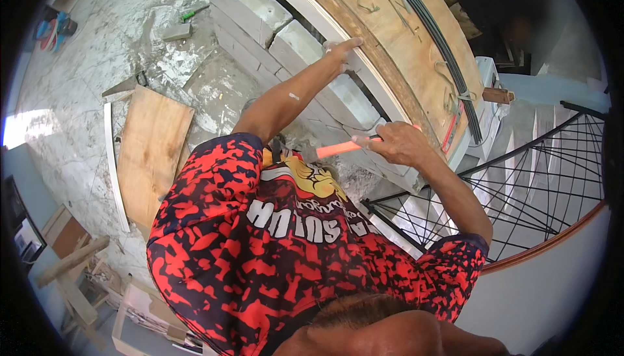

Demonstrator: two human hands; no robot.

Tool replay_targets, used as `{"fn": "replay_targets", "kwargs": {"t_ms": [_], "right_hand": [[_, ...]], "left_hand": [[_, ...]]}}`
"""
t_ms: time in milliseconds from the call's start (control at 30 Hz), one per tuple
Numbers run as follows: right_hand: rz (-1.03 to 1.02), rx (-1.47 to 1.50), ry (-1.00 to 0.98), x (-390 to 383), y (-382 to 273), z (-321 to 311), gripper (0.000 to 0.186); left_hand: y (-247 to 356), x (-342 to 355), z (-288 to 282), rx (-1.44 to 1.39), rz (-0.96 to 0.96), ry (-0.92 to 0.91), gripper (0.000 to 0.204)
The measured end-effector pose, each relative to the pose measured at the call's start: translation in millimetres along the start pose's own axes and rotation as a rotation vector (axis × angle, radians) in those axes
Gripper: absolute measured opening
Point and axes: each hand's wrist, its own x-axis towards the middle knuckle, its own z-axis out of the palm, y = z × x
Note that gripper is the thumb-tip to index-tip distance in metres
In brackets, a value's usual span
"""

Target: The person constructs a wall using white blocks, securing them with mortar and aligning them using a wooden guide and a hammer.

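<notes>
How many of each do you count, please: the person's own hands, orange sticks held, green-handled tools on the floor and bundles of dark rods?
Hands: 2 (left hand, right hand)
Orange stick: 1
Green-handled tool: 1
Rod bundle: 1
Total: 5

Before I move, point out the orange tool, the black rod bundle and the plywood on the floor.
Orange tool [338,148]: head view, its exposed orange part.
Black rod bundle [447,49]: head view, midway along it.
Plywood [153,141]: head view, middle of its face.

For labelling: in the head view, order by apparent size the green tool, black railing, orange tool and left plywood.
1. Black railing
2. Left plywood
3. Orange tool, in the right hand
4. Green tool
</notes>
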Motion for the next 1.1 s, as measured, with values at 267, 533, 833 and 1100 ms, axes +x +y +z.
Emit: {"fn": "replay_targets", "kwargs": {"t_ms": [267,533,833,1100], "right_hand": [[0.15,-0.013,-0.008,2,-13,-37,0.045],[0.336,-0.202,0.128,4,10,-25,0.027],[0.438,-0.133,0.127,3,32,-24,0.02],[0.049,-0.075,0.122,7,0,-21,0.05]], "left_hand": [[-1,-30,8,-0.064,0.048,0.071,0.071],[9,-1,7,-0.046,0.063,0.062,0.072],[2,-2,12,0.006,0.046,0.118,0.071],[13,-23,19,0.032,0.043,0.089,0.07]]}}
